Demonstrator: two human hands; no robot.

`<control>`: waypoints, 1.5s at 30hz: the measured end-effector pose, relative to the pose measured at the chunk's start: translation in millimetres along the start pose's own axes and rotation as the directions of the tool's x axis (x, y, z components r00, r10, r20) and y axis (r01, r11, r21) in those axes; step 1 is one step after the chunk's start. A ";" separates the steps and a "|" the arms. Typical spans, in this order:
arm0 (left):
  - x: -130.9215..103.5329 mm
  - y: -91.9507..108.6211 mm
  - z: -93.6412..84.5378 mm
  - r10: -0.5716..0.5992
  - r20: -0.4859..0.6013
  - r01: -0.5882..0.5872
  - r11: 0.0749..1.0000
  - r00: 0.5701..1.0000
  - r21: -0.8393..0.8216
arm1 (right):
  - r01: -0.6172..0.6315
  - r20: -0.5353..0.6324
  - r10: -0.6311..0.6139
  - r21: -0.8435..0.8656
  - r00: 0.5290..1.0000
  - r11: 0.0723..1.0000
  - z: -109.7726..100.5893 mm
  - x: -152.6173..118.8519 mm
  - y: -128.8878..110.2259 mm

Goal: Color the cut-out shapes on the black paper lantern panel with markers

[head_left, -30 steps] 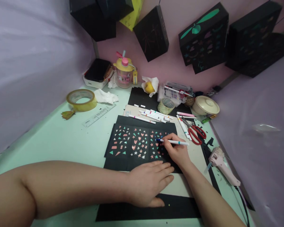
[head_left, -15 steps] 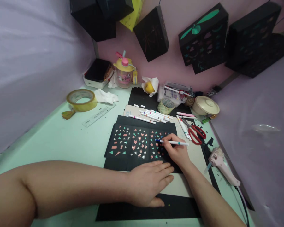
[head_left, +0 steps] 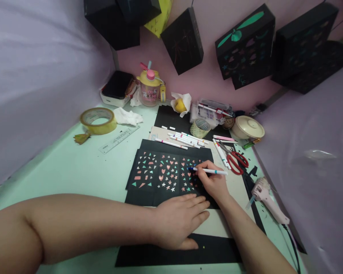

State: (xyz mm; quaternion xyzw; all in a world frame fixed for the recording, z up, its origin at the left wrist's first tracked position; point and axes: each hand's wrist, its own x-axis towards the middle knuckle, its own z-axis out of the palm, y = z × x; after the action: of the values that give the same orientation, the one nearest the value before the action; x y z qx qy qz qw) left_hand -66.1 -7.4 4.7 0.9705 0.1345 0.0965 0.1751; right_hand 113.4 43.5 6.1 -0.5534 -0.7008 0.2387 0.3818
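Note:
My right hand (head_left: 213,180) is closed around a white marker (head_left: 211,171) with a dark blue tip, which points left over the right part of a black card (head_left: 143,196). Rows of small pink, green, white and blue shapes cover the card: triangles, hearts and stars. Whether the tip touches the card I cannot tell. Spread flat, my left hand (head_left: 180,220) lies across the card's lower edge and the pale board (head_left: 214,222) beneath it, holding nothing. Several white markers (head_left: 185,140) lie just beyond the card.
Red-handled scissors (head_left: 238,161) and a glue gun (head_left: 270,199) with its cord lie to the right. Behind are a tape roll (head_left: 200,128), a lidded bowl (head_left: 248,127) and a drink cup (head_left: 149,89). At left are a ruler (head_left: 120,139) and wide tape (head_left: 111,123). Black boxes (head_left: 184,42) hang above.
The marker and my right hand have barely shifted, still over the same part of the card. My left hand stays in place.

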 end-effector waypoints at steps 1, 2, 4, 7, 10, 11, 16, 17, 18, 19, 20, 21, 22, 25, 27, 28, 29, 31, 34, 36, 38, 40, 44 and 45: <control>-0.1 -0.1 0.4 -0.001 0.002 0.001 1.000 1.000 0.000 | 0.000 -0.006 0.000 0.000 1.000 1.000 0.1 0.1 -0.2; -0.1 -0.1 0.8 0.000 0.003 0.000 1.000 1.000 -0.002 | 0.001 -0.006 -0.001 0.002 1.000 1.000 0.2 0.1 -0.4; -0.2 -0.3 1.6 -0.001 -0.001 0.001 1.000 1.000 -0.005 | -0.001 0.010 0.001 0.012 1.000 1.000 0.3 0.2 -0.6; 0.0 -0.6 1.9 0.001 -0.006 -0.001 1.000 1.000 -0.010 | -0.001 0.040 0.000 0.026 0.999 1.000 0.2 0.4 -0.5; 0.3 -0.8 1.3 0.005 0.000 -0.005 1.000 1.000 -0.013 | 0.006 0.016 -0.006 0.011 1.000 1.000 0.3 0.8 -0.3; 0.5 -0.8 1.0 0.004 0.003 -0.004 1.000 1.000 -0.014 | 0.010 0.003 -0.010 0.002 1.000 1.000 0.3 0.9 -0.2; 0.7 -0.3 0.0 0.000 0.005 0.000 1.000 1.000 -0.005 | 0.011 0.021 -0.012 0.018 1.000 1.000 0.6 0.4 1.2; 0.6 -0.1 0.0 0.000 0.003 0.000 1.000 1.000 -0.001 | 0.007 0.029 -0.008 0.026 1.000 1.000 0.7 0.3 1.5; 0.5 0.0 0.0 0.001 0.002 -0.001 1.000 1.000 0.002 | 0.004 0.031 -0.005 0.028 0.999 1.000 0.9 0.2 1.7; 0.4 0.1 0.0 0.001 0.001 -0.001 1.000 1.000 0.005 | 0.001 0.025 -0.002 0.025 1.000 1.000 1.0 0.2 1.7; 0.2 0.2 0.2 0.002 -0.002 -0.002 1.000 1.000 0.006 | -0.001 0.013 0.001 0.019 1.000 1.000 1.1 0.2 1.7; 0.2 0.2 0.3 0.002 -0.004 -0.002 1.000 1.000 0.007 | -0.002 0.001 0.002 0.013 1.000 1.000 1.2 0.2 1.5; 0.1 0.3 0.5 0.001 -0.004 -0.001 1.000 1.000 0.007 | -0.003 -0.006 0.003 0.012 1.000 1.000 1.2 0.1 1.4; 0.2 0.5 0.5 -0.002 -0.001 0.002 1.000 1.000 0.008 | -0.004 0.010 0.004 0.024 1.000 1.000 0.7 -0.3 1.2; 0.3 0.6 0.1 0.000 0.005 0.000 1.000 1.000 0.009 | 0.002 0.024 -0.003 0.028 1.000 1.000 0.3 -0.6 1.6; 0.4 0.6 -0.1 0.002 0.005 -0.002 1.000 1.000 0.009 | 0.007 0.027 -0.008 0.027 1.000 1.000 0.2 -0.7 1.9; 0.4 0.5 -0.4 0.003 0.005 -0.003 1.000 1.000 0.010 | 0.015 0.026 -0.015 0.025 1.000 1.000 0.1 -0.7 2.3; 0.5 0.2 -0.7 0.003 0.006 -0.003 1.000 1.000 0.010 | 0.027 0.022 -0.027 0.021 0.999 0.999 0.1 -0.7 2.9; 0.8 -0.4 -0.8 0.003 0.010 -0.003 1.000 1.000 0.010 | 0.028 0.027 -0.028 0.033 0.999 0.999 0.1 -0.6 3.1; 1.1 -0.5 -0.5 0.003 0.019 -0.003 1.000 1.000 0.008 | 0.019 0.038 -0.020 0.044 0.999 0.999 0.0 -0.6 3.1; 1.2 -0.6 -0.2 0.002 0.024 -0.002 1.000 1.000 0.006 | 0.015 0.039 -0.017 0.041 0.999 0.999 -0.2 -0.6 3.0; 1.1 -0.6 -0.1 0.002 0.023 -0.002 1.000 1.000 0.006 | 0.017 0.036 -0.018 0.030 0.999 0.999 -0.3 -0.6 3.0; 0.3 -0.4 -0.6 0.002 0.015 -0.003 1.000 1.000 0.007 | 0.017 0.038 -0.018 0.029 0.999 0.999 -0.1 -0.4 2.8; 0.2 -0.2 -0.8 0.001 0.015 -0.001 1.000 1.000 0.008 | 0.017 0.038 -0.018 0.029 0.999 0.999 0.0 -0.4 2.7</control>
State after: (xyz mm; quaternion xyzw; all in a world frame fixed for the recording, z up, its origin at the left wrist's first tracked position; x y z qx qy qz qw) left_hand -66.2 -6.9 5.4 0.9720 0.1330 0.0887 0.1724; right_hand 115.1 43.8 3.9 -0.5372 -0.7091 0.2560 0.3782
